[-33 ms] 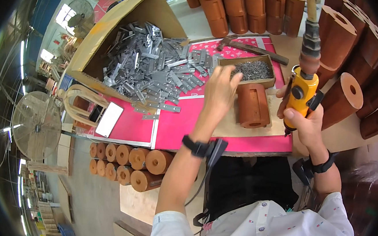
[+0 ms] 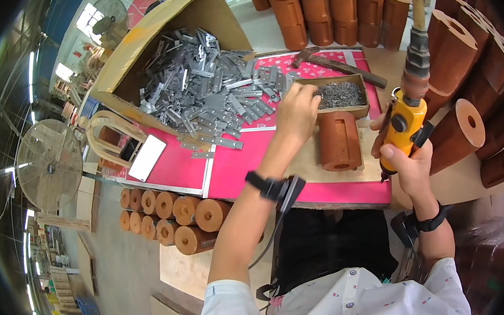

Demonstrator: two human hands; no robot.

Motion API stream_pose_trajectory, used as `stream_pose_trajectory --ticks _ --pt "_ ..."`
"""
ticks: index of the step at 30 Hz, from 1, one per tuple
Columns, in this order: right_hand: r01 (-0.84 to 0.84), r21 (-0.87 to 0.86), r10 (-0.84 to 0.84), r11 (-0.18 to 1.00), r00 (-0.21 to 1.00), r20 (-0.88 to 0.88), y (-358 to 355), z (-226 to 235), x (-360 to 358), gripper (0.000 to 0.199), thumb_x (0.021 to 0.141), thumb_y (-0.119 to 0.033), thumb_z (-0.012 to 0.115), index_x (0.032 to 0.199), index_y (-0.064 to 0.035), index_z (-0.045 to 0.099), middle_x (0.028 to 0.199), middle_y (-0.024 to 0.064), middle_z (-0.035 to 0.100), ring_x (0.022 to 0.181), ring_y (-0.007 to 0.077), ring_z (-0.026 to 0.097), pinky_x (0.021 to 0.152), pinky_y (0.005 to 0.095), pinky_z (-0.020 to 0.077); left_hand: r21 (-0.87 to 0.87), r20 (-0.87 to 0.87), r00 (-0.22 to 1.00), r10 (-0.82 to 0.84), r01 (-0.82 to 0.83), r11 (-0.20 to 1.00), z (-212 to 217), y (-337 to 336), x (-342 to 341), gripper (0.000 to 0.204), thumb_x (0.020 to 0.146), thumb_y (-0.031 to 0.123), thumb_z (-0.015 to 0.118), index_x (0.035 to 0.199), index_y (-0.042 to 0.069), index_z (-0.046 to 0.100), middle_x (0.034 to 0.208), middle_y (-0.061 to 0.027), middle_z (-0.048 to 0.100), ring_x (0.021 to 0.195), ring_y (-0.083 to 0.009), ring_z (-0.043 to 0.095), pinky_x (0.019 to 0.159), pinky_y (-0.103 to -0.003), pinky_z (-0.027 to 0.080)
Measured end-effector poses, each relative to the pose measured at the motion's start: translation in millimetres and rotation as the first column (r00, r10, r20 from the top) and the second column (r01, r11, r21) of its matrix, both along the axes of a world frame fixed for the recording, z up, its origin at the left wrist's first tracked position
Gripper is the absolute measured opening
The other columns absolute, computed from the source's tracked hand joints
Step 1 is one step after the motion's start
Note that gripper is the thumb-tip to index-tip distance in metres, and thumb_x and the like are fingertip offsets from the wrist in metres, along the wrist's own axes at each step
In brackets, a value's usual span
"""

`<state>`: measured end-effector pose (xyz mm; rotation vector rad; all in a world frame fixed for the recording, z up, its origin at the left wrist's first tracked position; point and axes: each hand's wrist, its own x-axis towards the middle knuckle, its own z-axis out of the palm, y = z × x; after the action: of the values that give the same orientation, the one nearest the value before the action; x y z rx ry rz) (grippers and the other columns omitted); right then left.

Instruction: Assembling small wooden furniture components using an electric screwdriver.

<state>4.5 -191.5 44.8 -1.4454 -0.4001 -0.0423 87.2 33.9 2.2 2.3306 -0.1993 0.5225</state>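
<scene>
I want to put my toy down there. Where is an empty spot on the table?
The pink mat is bare between the white phone and the left hand wrist, below the metal brackets. Crowded: the bracket pile, the screw tray, the brown wooden block, and around the right hand holding the yellow screwdriver.

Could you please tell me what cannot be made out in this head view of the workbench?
- Left hand: its fingertips, at the screw tray, are turned away; whether they pinch a screw is hidden.
- Yellow power tool in the right hand: its tip is hidden behind the hand.
- Hose above the tool: cut off by the top edge.
</scene>
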Motion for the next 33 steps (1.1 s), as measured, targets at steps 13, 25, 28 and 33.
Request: stream_pose_trajectory --ticks 13,25,28,33 --pt "0.037 0.083 -0.034 0.996 0.999 -0.028 7.8 6.0 -0.1 0.036 0.077 -0.010 0.068 0.110 -0.0018 0.055 0.080 0.0033 0.060 0.062 0.0043 0.051 0.054 0.0180 0.0395 0.307 -0.179 0.970 -0.164 0.214 0.927 -53.8 -6.4 79.1 0.019 0.067 0.011 0.068 0.080 -0.003 0.066 0.091 -0.0246 0.064 0.091 -0.0393 0.061 0.083 -0.046 0.046" --pt "-0.037 0.039 0.037 0.999 0.999 -0.001 0.1 7.5 0.8 0.049 0.080 -0.012 0.072 0.122 -0.0015 0.049 0.107 0.0017 0.056 0.100 0.0093 0.050 0.090 0.0263 0.0399 0.249 -0.089 0.963 -0.253 0.268 0.931 -47.1 2.5 72.3 0.026 0.072 0.017 0.066 0.090 -0.001 0.063 0.086 -0.0212 0.062 0.086 -0.0373 0.060 0.079 -0.044 0.046" --pt "-0.023 0.027 0.022 0.999 0.998 0.054 -1.5 9.9 0.3 0.050 0.081 -0.013 0.071 0.124 -0.0016 0.047 0.106 0.0016 0.055 0.098 0.0090 0.049 0.088 0.0258 0.0402 0.185 -0.248 0.926 -0.285 0.335 0.924 -40.8 -0.4 75.0 0.020 0.072 0.013 0.063 0.086 -0.001 0.063 0.089 -0.0236 0.062 0.090 -0.0397 0.058 0.080 -0.044 0.045" --pt "-0.040 0.006 0.039 0.999 0.997 0.068 -7.2 9.7 -0.2 0.050 0.082 -0.013 0.071 0.125 -0.0025 0.047 0.105 0.0020 0.055 0.096 0.0090 0.049 0.087 0.0254 0.0405 0.181 -0.295 0.927 -0.233 0.294 0.939 -36.8 -8.4 71.4 0.018 0.075 0.012 0.059 0.082 -0.004 0.063 0.083 -0.0245 0.062 0.086 -0.0403 0.060 0.079 -0.045 0.045"
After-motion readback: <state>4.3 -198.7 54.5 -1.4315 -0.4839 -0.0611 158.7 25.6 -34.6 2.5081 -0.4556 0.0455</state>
